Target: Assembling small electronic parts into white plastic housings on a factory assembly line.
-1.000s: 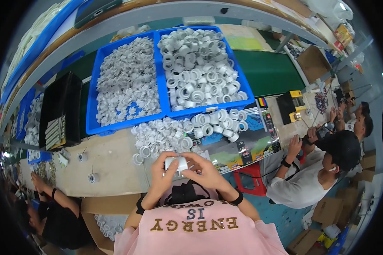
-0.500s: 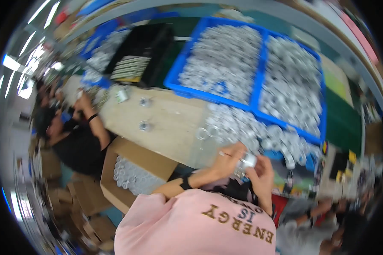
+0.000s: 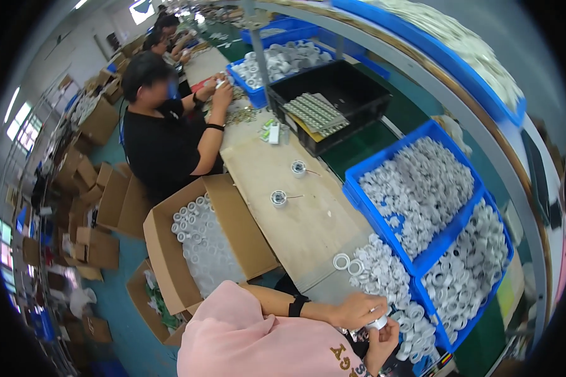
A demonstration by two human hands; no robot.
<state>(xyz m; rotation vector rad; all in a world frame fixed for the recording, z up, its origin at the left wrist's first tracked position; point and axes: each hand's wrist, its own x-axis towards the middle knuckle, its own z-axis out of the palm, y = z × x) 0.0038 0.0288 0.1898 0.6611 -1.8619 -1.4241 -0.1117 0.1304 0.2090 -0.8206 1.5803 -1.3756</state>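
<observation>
A small white round plastic part [image 3: 377, 323] is held between my two hands near the table's near right edge. My left hand [image 3: 360, 310] closes on it from above, a black band around its wrist. From below, the fingers of my right hand [image 3: 383, 342] pinch the same part. Beside my hands lie a heap of white plastic rings [image 3: 415, 330] and a pile of small white pieces [image 3: 383, 270]. Two loose rings [image 3: 341, 261] rest at the pile's edge. Farther along the table stand two round white parts with thin wires [image 3: 278, 198].
A divided blue tray [image 3: 415, 267] full of white parts stands right. Behind are a black crate [image 3: 371, 103] with stacked green-white strips [image 3: 314, 114] and a metal shelf frame [image 3: 421, 60]. A cardboard box [image 3: 170, 270] of clear-white parts adjoins the table [image 3: 258, 166]. A co-worker [image 3: 163, 125] works at left.
My view has swung left, so the table, trays and my hands appear lower and farther right, and more co-workers show. Both hands still hold the white part.
</observation>
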